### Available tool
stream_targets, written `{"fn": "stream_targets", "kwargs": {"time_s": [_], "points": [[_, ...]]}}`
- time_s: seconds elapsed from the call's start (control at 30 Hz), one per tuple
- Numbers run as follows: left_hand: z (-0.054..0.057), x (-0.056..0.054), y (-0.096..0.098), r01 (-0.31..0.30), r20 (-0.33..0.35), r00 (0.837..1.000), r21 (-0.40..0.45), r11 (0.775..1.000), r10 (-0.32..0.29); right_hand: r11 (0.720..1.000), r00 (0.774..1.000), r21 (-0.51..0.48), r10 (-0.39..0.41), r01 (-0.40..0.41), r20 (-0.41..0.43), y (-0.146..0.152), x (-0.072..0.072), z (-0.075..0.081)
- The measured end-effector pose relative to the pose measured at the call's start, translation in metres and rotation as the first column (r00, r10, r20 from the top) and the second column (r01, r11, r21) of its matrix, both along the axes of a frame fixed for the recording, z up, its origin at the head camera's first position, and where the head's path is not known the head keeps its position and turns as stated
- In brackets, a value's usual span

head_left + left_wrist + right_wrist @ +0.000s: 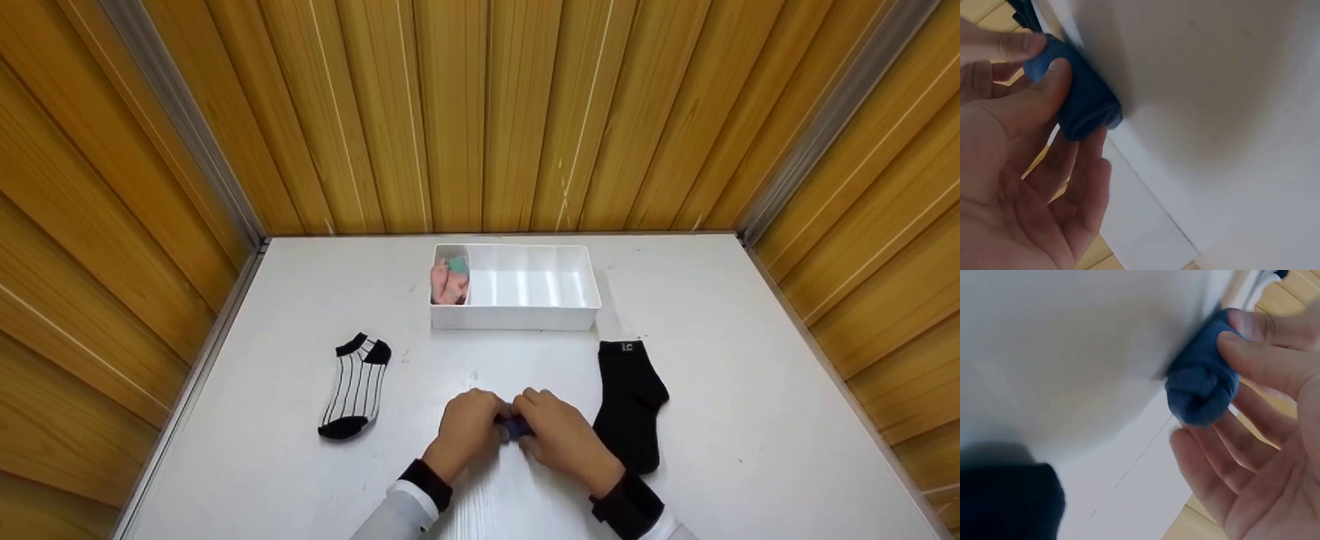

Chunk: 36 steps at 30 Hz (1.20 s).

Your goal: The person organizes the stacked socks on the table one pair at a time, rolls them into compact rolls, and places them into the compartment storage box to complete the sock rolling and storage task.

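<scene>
A dark blue sock (516,428), rolled into a small tight bundle, is between both hands low over the white table. My left hand (468,426) pinches one end between thumb and fingers. At the other end my right hand (561,433) grips it the same way. The left wrist view shows the ribbed knit of the roll (1086,93); the spiral of its end (1199,396) shows in the right wrist view. Right beside the right hand lies a flat black sock (628,409), and a white sock with black stripes (355,387) lies farther off on the left.
Behind the hands stands a white divided box (517,319). Pink and green fabric (448,285) fills its leftmost compartment. Wood-patterned panels (517,112) enclose the table (750,420) at the back and both sides.
</scene>
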State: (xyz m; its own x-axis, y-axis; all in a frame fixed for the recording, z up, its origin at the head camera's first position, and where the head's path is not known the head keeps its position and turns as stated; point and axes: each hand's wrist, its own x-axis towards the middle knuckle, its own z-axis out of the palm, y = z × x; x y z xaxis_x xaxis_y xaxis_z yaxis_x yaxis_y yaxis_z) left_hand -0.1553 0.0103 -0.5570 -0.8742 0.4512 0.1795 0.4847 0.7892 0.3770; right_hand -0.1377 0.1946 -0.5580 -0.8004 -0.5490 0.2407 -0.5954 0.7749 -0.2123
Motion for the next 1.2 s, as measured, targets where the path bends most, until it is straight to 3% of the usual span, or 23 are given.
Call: {"fn": "stream_targets", "kwargs": {"time_s": [0.17,0.33,0.4,0.47,0.6,0.77,0.97,1.1,1.2], "points": [[0.001,-0.002,-0.005,0.041,0.091,0.995,0.053,0.998,-0.046,1.000,0.995,0.026,-0.014,0.017,-0.098,-0.003,0.007,-0.005],[0.001,0.001,-0.006,0.040,0.089,0.995,0.040,0.998,-0.044,0.999,0.996,0.000,-0.045,0.045,-0.072,-0.005,0.007,-0.007],[0.001,0.004,-0.005,0.033,0.041,0.999,0.002,0.999,-0.033,0.998,0.997,-0.010,-0.056,0.055,-0.047,-0.006,0.006,-0.006],[0.001,0.006,-0.004,0.020,-0.048,0.999,-0.054,0.998,-0.022,0.998,0.998,-0.023,-0.060,0.059,-0.022,-0.007,0.004,-0.004],[-0.001,0.009,0.001,-0.019,-0.223,0.975,-0.134,0.991,-0.011,0.996,0.997,-0.059,-0.061,0.063,0.045,-0.005,-0.002,0.000],[-0.005,0.009,0.005,-0.038,-0.280,0.960,-0.151,0.988,-0.006,0.995,0.991,-0.073,-0.061,0.070,0.120,-0.002,-0.007,0.001],[-0.007,0.004,0.003,-0.037,-0.212,0.977,-0.129,0.991,0.009,0.996,0.992,-0.068,-0.043,0.051,0.116,-0.003,-0.009,0.002],[-0.004,0.001,-0.001,0.010,-0.087,0.996,-0.076,0.997,-0.017,0.999,0.995,-0.035,-0.021,0.024,0.095,-0.004,-0.006,0.003],[-0.002,-0.003,-0.005,0.043,0.035,0.998,0.008,0.999,-0.043,1.000,0.999,-0.004,-0.005,0.005,0.052,-0.003,-0.002,0.003]]}}
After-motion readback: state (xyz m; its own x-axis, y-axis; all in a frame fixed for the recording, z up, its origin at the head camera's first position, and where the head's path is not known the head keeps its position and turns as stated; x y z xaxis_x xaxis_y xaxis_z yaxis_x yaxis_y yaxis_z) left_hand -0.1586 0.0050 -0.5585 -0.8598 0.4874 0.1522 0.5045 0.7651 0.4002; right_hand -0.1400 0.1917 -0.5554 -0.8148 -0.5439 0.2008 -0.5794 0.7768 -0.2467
